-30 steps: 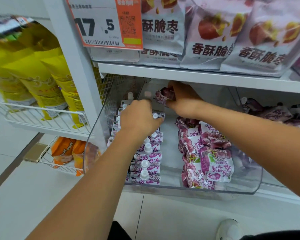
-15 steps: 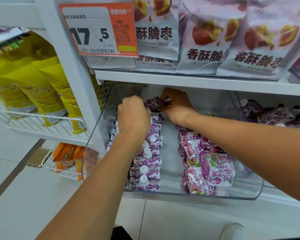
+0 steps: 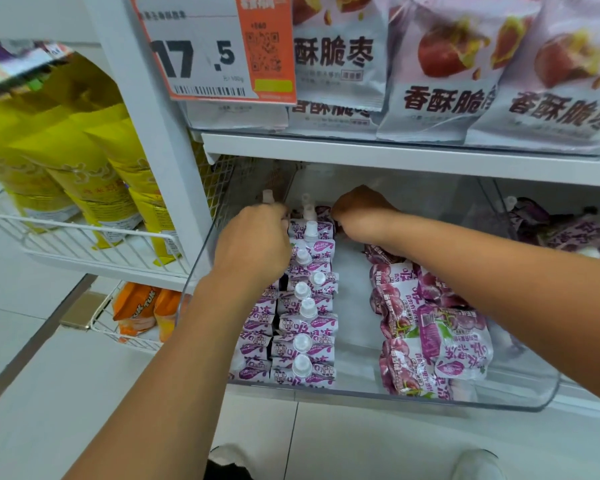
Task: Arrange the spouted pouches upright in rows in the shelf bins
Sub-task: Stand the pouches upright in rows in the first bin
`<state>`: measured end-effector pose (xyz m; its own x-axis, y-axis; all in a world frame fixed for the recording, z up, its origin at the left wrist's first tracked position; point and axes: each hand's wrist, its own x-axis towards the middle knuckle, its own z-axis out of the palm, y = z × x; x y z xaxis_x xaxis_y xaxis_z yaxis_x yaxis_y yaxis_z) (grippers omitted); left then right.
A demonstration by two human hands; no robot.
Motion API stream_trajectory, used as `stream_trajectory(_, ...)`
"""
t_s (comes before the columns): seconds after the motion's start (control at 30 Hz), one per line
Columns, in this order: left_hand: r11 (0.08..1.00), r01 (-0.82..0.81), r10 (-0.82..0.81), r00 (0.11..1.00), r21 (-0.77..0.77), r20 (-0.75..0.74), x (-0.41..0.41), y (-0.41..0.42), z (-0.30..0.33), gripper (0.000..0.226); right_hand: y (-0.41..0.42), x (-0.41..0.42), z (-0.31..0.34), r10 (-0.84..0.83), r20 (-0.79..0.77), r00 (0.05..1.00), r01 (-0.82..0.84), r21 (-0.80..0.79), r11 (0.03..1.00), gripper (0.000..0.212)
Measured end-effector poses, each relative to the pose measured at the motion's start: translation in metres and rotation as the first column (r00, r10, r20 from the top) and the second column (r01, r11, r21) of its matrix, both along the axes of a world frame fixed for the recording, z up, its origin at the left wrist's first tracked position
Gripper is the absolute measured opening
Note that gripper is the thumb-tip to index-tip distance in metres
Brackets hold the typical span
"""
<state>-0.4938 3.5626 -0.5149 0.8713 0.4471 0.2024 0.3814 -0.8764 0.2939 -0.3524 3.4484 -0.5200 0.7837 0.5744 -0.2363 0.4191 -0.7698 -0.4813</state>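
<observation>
Upright, the spouted pouches (image 3: pixel 303 317) stand cap-up in two tight rows along the left side of the clear bin (image 3: pixel 520 400), each propping the next. Left hand (image 3: pixel 253 247) curls over the rows' far end, seemingly steadying them; right hand (image 3: pixel 362 216) curls at the back, grip hidden. Loose pouches (image 3: pixel 430 327) lie flat right, unsorted.

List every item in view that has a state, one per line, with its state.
left hand: curled at the back of the upright rows
right hand: curled at the back of the bin, grasp hidden
upright pouches: standing in rows, caps up
loose pouches: lying flat, piled
clear bin: pulled out from the shelf
</observation>
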Motion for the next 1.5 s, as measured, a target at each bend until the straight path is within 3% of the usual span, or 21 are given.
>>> stream_trajectory(0.07,0.996,0.085,-0.086,0.987,-0.012,-0.133,-0.005,0.005,-0.012,0.012,0.0,-0.004,-0.006,-0.044,-0.187,0.981,0.06,0.081,0.995,0.026)
stream_trajectory(0.17,0.985,0.166,-0.172,0.967,-0.047,-0.189,-0.008,0.01,-0.016,0.045,-0.004,-0.006,-0.016,-0.063,-0.477,0.877,0.158,0.162,0.974,0.044)
stream_trajectory(0.27,0.981,0.191,-0.19,0.954,-0.017,-0.233,-0.01,0.01,-0.011,0.043,-0.004,-0.01,-0.009,-0.103,-0.474,0.874,0.219,0.195,0.956,0.032)
stream_trajectory(0.33,0.981,0.194,-0.19,0.945,-0.011,-0.266,-0.01,0.009,-0.01,0.043,-0.003,-0.012,-0.003,-0.2,-0.392,0.898,0.321,0.273,0.907,0.035)
stream_trajectory(0.37,0.98,0.199,-0.195,0.941,-0.012,-0.277,-0.01,0.009,-0.011,0.044,-0.003,-0.016,0.001,-0.18,-0.457,0.871,0.349,0.317,0.882,0.04)
stream_trajectory(0.47,0.979,0.203,-0.202,0.937,-0.026,-0.285,-0.009,0.01,-0.01,0.047,0.001,-0.04,0.005,0.112,-0.826,0.553,0.442,0.405,0.801,0.054)
stream_trajectory(0.5,0.98,0.198,-0.2,0.937,-0.033,-0.285,-0.009,0.01,-0.01,0.049,0.002,-0.044,0.003,0.163,-0.872,0.462,0.486,0.402,0.776,0.059)
stream_trajectory(0.57,0.98,0.192,-0.197,0.934,-0.047,-0.299,-0.01,0.008,-0.008,0.053,0.0,-0.047,0.001,0.183,-0.91,0.372,0.571,0.38,0.727,0.062)
stream_trajectory(0.7,0.978,0.203,-0.208,0.943,-0.049,-0.26,-0.012,0.008,-0.009,0.052,-0.008,-0.054,0.003,0.028,-0.906,0.422,0.591,0.298,0.749,0.094)
stream_trajectory(0.77,0.977,0.196,-0.21,0.948,-0.079,-0.24,-0.012,0.007,-0.009,0.051,-0.004,-0.065,0.0,0.05,-0.918,0.394,0.584,0.293,0.757,0.105)
stream_trajectory(0.9,0.978,0.187,-0.205,0.943,-0.094,-0.262,-0.013,0.004,-0.006,0.052,-0.01,-0.079,0.005,0.043,-0.914,0.403,0.652,0.32,0.687,0.099)
stream_trajectory(0.97,0.977,0.186,-0.208,0.943,-0.108,-0.259,-0.013,0.004,-0.006,0.052,-0.017,-0.081,0.008,0.017,-0.895,0.445,0.619,0.322,0.716,0.082)
stream_trajectory(1.03,0.975,0.185,-0.211,0.945,-0.125,-0.25,-0.013,0.004,-0.007,0.052,-0.024,-0.093,0.01,-0.021,-0.88,0.474,0.572,0.289,0.768,0.081)
stream_trajectory(1.13,0.974,0.173,-0.206,0.946,-0.147,-0.251,-0.013,0.004,-0.006,0.054,-0.025,-0.114,0.007,0.049,-0.911,0.409,0.489,0.264,0.832,0.102)
stream_trajectory(1.23,0.973,0.151,-0.195,0.944,-0.175,-0.265,-0.012,0.002,-0.005,0.053,-0.042,-0.116,0.02,0.048,-0.946,0.321,0.551,0.228,0.803,0.09)
stream_trajectory(1.37,0.97,0.152,-0.198,0.948,-0.192,-0.25,-0.01,0.005,-0.008,0.054,-0.061,-0.139,0.021,0.124,-0.962,0.243,0.46,0.227,0.858,0.086)
stream_trajectory(1.5,0.968,0.153,-0.198,0.953,-0.201,-0.23,-0.009,0.007,-0.01,0.054,-0.061,-0.146,0.02,0.165,-0.953,0.255,0.459,0.27,0.847,0.08)
